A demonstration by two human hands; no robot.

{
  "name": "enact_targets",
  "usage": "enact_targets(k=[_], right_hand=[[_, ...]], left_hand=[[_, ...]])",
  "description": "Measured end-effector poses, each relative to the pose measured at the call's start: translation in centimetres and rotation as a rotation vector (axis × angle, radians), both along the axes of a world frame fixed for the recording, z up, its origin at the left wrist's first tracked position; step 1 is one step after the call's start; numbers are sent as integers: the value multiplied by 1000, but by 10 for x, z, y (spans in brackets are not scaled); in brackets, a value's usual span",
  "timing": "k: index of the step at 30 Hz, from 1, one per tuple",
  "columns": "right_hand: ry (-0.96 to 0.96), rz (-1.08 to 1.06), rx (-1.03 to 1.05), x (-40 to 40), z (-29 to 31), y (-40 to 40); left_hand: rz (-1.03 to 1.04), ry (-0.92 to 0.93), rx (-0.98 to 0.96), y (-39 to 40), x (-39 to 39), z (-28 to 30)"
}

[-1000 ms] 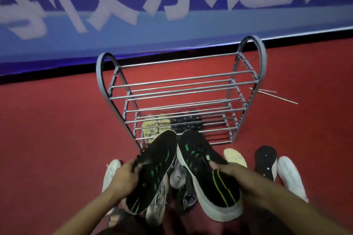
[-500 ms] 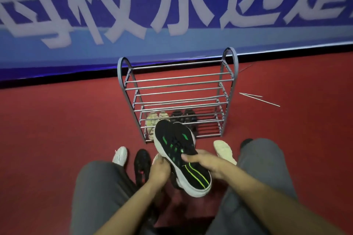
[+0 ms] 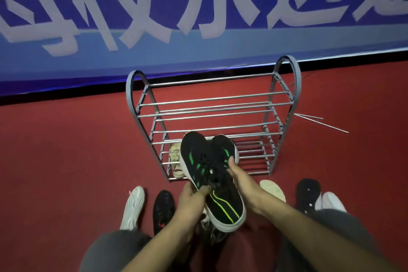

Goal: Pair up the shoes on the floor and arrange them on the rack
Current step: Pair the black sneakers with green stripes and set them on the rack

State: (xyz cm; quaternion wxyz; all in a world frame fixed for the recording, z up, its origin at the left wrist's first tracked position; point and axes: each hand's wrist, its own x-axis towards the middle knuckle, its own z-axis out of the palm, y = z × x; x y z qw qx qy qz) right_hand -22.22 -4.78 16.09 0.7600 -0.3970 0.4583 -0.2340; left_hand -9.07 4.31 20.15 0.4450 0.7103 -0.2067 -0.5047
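Black sneakers (image 3: 205, 161) (green stripes), white soles.

I see a dim, soft picture; the banner (image 3: 198, 6) lettering is smeared, perhaps by motion, and wide-angle distortion bends the edges.

Rack (image 3: 284, 95) top tiers were bare rods, open from the front. Lowest tier's left end was taken by a beige shoe (image 3: 175, 161); its right half showed bare rods. Floor approach was cluttered: white shoe (image 3: 132, 207) and black shoe (image 3: 163, 212) on the left, cream sole (image 3: 272, 190), black sole (image 3: 308, 192) and white shoe (image 3: 331, 202) on the right. Two loose rods (image 3: 322, 122) lay just beside the rack's right frame.
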Motion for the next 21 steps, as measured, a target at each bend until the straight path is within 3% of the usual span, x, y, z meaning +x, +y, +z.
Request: enact_targets(k=[4, 6, 11, 15, 18, 21], right_hand=[[464, 14, -353, 15, -7, -40], [574, 50, -358, 15, -11, -57], [554, -16, -373, 1, -10, -82], [631, -143, -370, -15, -7, -91], [776, -79, -283, -17, -10, -92], [794, 2, -202, -16, -20, -82]], left_hand=[[13, -10, -47, -59, 31, -15], [27, -2, -27, -80, 44, -29], [68, 32, 61, -105, 61, -62], [-12, -91, 89, -101, 63, -76], [-113, -214, 144, -94, 67, -90], [-65, -180, 199, -87, 73, -106]])
